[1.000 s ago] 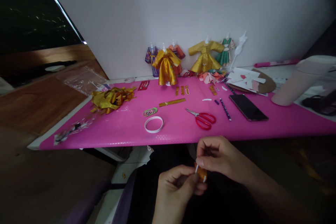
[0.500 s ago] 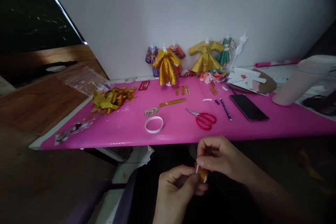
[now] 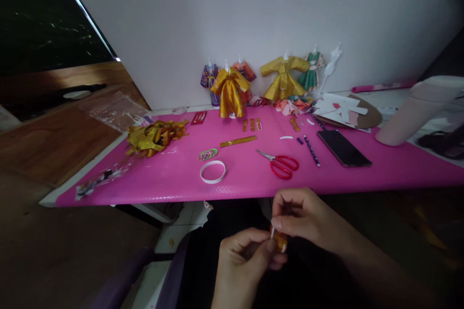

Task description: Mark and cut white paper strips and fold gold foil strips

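Note:
Both hands meet below the front edge of the pink table (image 3: 326, 181), over my dark lap. My left hand (image 3: 241, 263) pinches a small orange-gold folded piece (image 3: 280, 241) from below. My right hand (image 3: 304, 219) grips the same piece from above with thumb and forefinger, and a thin white strip shows at its fingertips. Most of the piece is hidden by my fingers.
On the table lie red scissors (image 3: 281, 163), a white tape ring (image 3: 212, 172), a black phone (image 3: 343, 147), a pen (image 3: 311, 150), gold strips (image 3: 238, 141) and a heap of gold scraps (image 3: 154, 136). Small paper dresses (image 3: 231, 91) stand by the wall. A pink cylinder (image 3: 413, 112) lies at right.

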{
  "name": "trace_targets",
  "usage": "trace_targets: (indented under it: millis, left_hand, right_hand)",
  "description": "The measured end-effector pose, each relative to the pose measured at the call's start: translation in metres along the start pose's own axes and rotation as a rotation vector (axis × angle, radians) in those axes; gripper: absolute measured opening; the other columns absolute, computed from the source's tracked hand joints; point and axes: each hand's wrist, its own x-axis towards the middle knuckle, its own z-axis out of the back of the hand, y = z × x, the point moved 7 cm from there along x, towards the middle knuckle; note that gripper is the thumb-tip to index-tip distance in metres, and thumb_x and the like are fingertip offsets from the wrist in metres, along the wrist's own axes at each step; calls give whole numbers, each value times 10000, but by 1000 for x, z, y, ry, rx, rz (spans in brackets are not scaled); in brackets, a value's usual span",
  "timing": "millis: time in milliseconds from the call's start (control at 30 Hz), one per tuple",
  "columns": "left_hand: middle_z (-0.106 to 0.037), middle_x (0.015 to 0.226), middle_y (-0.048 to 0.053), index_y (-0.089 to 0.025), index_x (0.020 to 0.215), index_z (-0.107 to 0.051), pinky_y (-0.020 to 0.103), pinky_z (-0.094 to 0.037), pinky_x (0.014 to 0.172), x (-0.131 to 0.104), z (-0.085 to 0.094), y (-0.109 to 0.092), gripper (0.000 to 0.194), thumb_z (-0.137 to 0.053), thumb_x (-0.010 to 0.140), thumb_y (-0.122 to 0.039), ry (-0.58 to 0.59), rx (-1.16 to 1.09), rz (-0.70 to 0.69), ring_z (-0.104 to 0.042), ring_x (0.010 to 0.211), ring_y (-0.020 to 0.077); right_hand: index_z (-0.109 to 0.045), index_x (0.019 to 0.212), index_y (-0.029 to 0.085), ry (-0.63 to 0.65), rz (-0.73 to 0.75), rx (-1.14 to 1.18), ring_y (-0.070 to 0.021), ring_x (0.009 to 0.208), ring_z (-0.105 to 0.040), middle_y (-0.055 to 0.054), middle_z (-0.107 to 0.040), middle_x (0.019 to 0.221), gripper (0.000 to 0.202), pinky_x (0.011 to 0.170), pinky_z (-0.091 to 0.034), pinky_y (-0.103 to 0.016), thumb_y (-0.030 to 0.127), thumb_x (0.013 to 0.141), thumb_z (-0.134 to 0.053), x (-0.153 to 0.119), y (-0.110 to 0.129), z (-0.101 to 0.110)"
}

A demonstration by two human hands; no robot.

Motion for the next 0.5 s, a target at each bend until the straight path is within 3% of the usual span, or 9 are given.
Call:
trace_targets:
  millis: [233,500]
  left_hand:
    - [-798,662,43,-171,705,-787,220,-602,572,1,2,1,260,-862,677,-418,-15,36,-9,-704,532,132]
    - [-770,595,13,-181,714,-801,185,-592,570,1,0,-2,160,-840,729,-335,1,9,-50,-714,545,127]
  right_hand:
    - [-599,654,187,4,5,2,-108,517,-495,39,-584,558,72,506,-342,-232,219,699,-645,-1,1,-1]
    - [-594,656,186,13,9,-26,-108,514,-476,42,-564,552,95,503,-328,-237,252,704,-644,-1,3,-1]
